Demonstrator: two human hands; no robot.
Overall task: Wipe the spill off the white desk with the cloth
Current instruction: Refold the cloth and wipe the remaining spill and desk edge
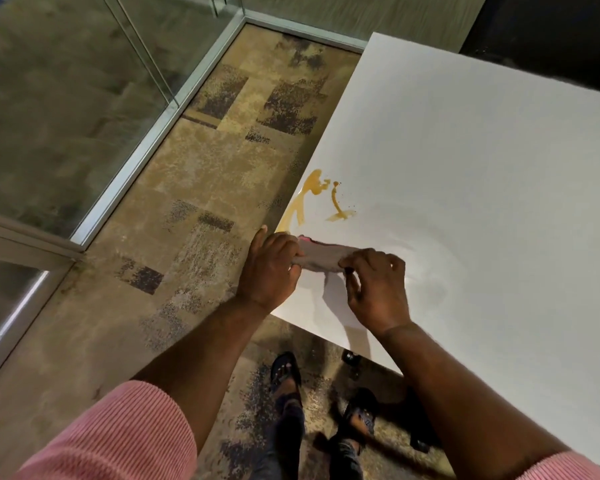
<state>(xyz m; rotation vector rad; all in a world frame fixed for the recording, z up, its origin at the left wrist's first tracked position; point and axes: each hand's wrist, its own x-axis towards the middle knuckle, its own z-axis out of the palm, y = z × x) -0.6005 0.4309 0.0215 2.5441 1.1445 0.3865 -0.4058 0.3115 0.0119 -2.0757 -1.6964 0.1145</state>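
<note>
A yellow-brown spill streaks the white desk near its left edge, with a second smear just to its right. Just below the spill a folded grey cloth with a pink edge is stretched between both hands. My left hand grips the cloth's left end at the desk's edge. My right hand pinches the right end with its fingertips, over the desk. The cloth is a short way from the spill and does not touch it.
Patterned brown carpet lies left of the desk, bordered by a glass partition with a metal frame. My feet in dark sandals stand by the desk's near corner. A dark panel stands behind the desk.
</note>
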